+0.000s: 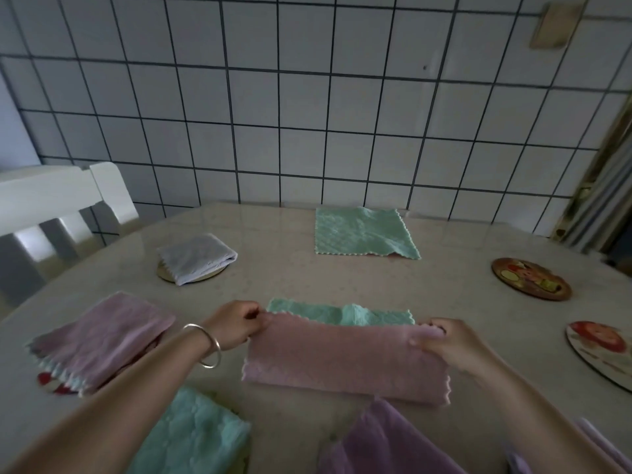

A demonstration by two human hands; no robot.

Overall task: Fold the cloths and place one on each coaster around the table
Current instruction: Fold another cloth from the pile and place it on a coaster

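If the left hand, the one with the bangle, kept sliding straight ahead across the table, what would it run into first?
Probably the green cloth lying just beyond the pink cloth that the left hand pinches. Its knuckles point up and to the right, toward that green edge, though depth is hard to judge.

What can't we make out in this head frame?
- Coaster at left: mostly hidden under the folded pink cloth.
- Green cloth: near part hidden behind the pink cloth both hands hold.
- Purple cloth: cut off by the bottom edge.
- Coaster at right: cut off by the right edge.
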